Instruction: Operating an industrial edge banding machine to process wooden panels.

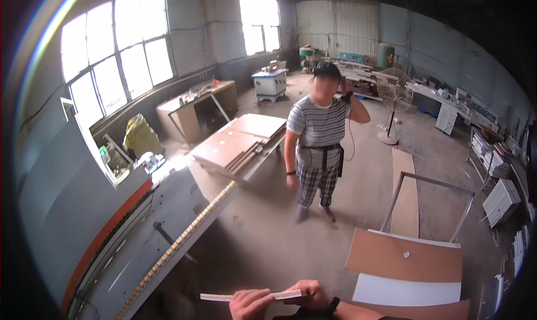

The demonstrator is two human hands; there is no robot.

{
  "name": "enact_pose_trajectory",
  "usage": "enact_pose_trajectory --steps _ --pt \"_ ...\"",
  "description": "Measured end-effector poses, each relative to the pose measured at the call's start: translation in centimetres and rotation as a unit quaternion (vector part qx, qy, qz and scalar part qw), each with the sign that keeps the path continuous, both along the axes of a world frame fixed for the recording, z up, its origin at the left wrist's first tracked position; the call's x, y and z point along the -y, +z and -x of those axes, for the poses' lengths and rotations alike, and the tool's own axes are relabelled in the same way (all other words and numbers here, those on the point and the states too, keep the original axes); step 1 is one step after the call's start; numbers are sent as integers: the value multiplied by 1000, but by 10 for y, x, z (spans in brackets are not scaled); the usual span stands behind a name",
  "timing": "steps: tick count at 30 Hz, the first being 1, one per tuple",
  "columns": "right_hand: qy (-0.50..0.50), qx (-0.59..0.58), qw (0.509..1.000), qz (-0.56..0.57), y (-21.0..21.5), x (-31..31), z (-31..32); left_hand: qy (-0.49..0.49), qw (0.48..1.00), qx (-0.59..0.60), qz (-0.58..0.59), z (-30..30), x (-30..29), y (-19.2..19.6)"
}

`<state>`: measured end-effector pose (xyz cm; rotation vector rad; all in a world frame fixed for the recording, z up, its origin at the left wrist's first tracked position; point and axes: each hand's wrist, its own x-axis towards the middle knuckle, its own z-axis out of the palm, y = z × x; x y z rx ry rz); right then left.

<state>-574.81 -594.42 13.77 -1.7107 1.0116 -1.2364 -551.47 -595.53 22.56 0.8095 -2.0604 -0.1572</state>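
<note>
Nearest me, a pale strip (pixel 215 297) is held up over the near floor, its left end sticking out free; the left hand (pixel 250 304) grasps its middle and the right hand (pixel 313 295) is closed round its right end. To the near left runs a long grey machine bed (pixel 140 244) edged with yellow and white rollers (pixel 176 246); to the near right lies a brown panel (pixel 372 250) bearing a small white label (pixel 406 254), its print too small to read. Farther off, a co-worker (pixel 320 124) stands on the dusty concrete floor (pixel 263 230), right of stacked boards (pixel 218 147). Beyond are a wooden counter (pixel 224 91) under bright windows (pixel 120 51), and a standing fan (pixel 395 91) at far right.
</note>
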Motion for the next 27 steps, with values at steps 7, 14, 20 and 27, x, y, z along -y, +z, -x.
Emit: enact_pose_trajectory --steps 7,14,20,27 --pt "23 8 1000 10 11 -7 -20 -8 998 13 -56 -24 -17 6" --pt "42 -18 998 34 -1 19 -30 27 998 39 -28 -30 -6 7" --pt "60 -29 997 44 0 43 -36 79 997 3 -4 -35 2 -10" --pt "64 -67 995 39 3 90 -21 162 986 10 25 -17 31 -10"
